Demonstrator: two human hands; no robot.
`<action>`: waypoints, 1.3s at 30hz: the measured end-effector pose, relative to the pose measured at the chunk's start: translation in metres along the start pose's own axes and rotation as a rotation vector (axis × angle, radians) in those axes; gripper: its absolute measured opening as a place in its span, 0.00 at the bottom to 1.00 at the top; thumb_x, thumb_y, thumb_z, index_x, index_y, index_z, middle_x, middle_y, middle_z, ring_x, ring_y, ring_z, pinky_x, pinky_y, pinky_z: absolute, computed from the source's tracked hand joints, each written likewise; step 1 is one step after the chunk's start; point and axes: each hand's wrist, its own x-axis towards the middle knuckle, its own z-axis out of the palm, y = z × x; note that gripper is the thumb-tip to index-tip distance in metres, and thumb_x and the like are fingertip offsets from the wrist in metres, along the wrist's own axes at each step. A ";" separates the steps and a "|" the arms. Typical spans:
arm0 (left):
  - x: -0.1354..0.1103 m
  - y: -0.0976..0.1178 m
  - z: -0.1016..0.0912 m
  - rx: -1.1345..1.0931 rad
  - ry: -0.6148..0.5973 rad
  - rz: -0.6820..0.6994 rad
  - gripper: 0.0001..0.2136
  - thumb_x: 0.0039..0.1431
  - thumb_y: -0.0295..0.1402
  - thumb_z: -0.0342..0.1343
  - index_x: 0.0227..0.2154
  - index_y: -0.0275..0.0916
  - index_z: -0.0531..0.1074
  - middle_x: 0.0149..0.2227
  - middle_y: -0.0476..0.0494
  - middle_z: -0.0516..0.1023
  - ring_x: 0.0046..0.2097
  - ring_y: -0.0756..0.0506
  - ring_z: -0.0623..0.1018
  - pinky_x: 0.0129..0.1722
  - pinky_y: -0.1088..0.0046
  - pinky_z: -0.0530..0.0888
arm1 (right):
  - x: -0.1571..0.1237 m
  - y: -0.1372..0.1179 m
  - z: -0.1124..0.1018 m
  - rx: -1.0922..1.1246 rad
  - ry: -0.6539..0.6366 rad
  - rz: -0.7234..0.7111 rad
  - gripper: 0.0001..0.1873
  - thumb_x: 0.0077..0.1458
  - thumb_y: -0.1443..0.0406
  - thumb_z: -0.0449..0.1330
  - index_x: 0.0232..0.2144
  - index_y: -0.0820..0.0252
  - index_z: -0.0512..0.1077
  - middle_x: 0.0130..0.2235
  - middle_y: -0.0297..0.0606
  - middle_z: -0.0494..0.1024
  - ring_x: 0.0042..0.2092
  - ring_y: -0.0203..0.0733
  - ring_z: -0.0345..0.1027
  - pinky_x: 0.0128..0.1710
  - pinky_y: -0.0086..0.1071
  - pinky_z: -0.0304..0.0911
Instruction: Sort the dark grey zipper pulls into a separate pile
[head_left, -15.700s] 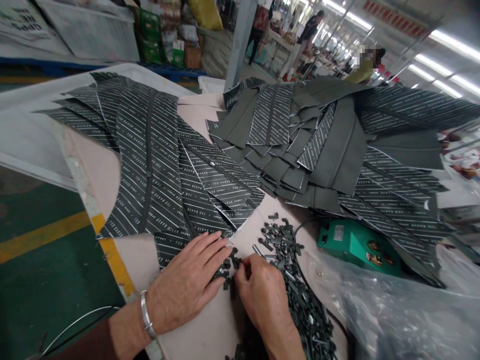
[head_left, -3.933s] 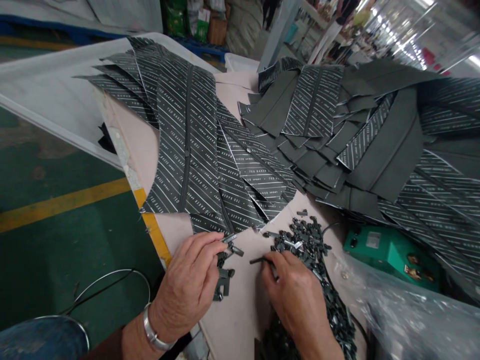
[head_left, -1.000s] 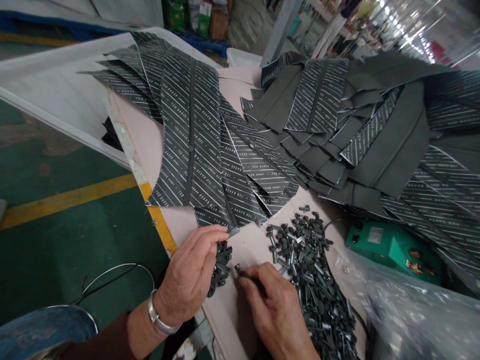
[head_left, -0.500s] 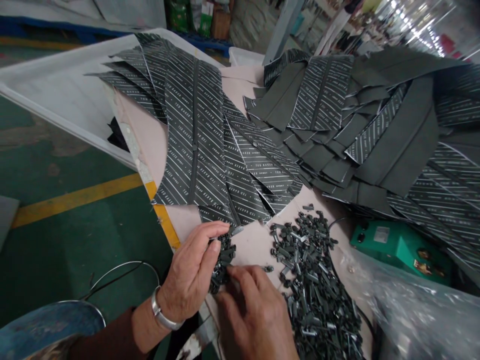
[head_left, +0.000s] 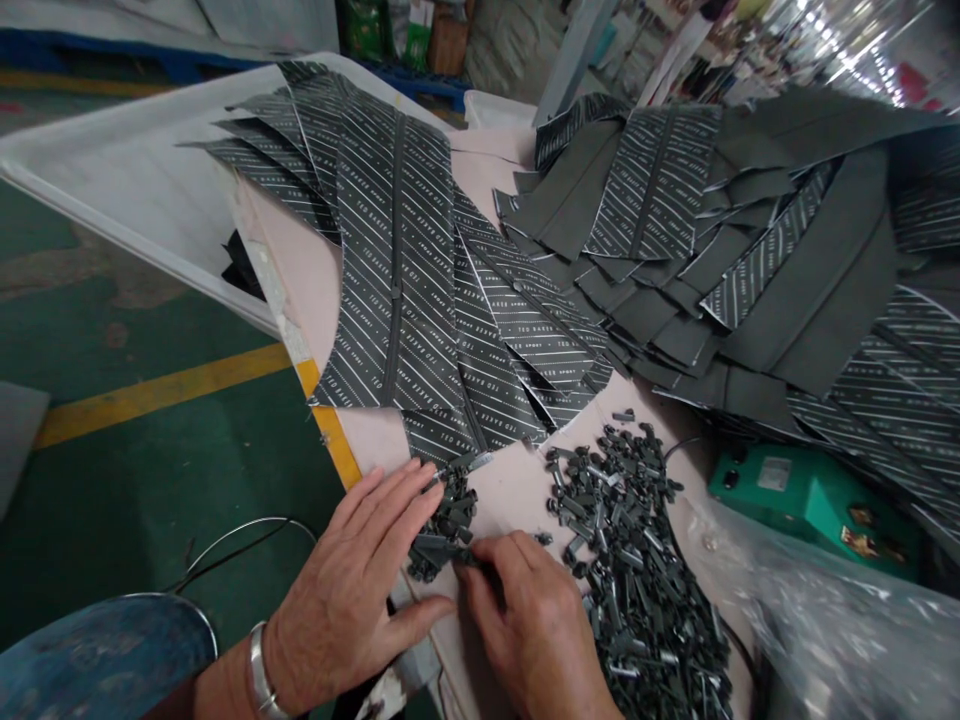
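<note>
My left hand (head_left: 356, 570) lies with fingers stretched out and together and the thumb apart, its fingertips at the left side of a small pile of dark zipper sliders (head_left: 456, 505). My right hand (head_left: 529, 610) is pinched at the lower right of that pile, thumb and index finger closed on a dark zipper slider (head_left: 442, 550). Its far end points toward my left palm. Right of my right hand spreads a much larger heap of zipper sliders (head_left: 649, 570), dark with shiny pull tabs. Striped, printed fabric panels with zippers (head_left: 394, 270) lie just beyond the small pile.
More dark fabric panels (head_left: 814, 280) are heaped at the right. A green device (head_left: 802, 505) and clear plastic wrap (head_left: 840, 630) sit by the big heap. The table's left edge has yellow tape (head_left: 336, 440). A white bin (head_left: 135, 130) stands beyond it.
My left hand has gone from curved over the small pile to flatter, with the thumb spread, lower and to the left. My right hand has shifted slightly right, and a slider now shows at its fingertips.
</note>
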 end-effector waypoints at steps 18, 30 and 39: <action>-0.006 -0.009 -0.004 -0.121 -0.013 0.027 0.27 0.61 0.27 0.55 0.62 0.27 0.59 0.65 0.29 0.62 0.69 0.39 0.58 0.71 0.57 0.50 | -0.011 0.013 -0.035 -0.044 0.041 -0.065 0.08 0.66 0.64 0.57 0.47 0.56 0.70 0.38 0.38 0.79 0.38 0.41 0.76 0.36 0.31 0.74; -0.010 -0.015 -0.005 -0.142 0.034 -0.001 0.23 0.61 0.15 0.42 0.59 0.29 0.61 0.64 0.34 0.64 0.70 0.48 0.57 0.72 0.67 0.48 | -0.003 -0.042 0.034 -0.103 0.138 -0.040 0.13 0.70 0.60 0.49 0.42 0.53 0.74 0.33 0.38 0.75 0.31 0.43 0.70 0.29 0.33 0.63; -0.006 -0.012 -0.005 -0.104 0.043 0.002 0.22 0.61 0.16 0.44 0.57 0.30 0.65 0.62 0.34 0.70 0.69 0.47 0.62 0.71 0.65 0.52 | -0.013 -0.030 0.030 -0.201 0.047 -0.132 0.11 0.68 0.65 0.51 0.40 0.55 0.74 0.33 0.39 0.78 0.30 0.41 0.72 0.27 0.31 0.66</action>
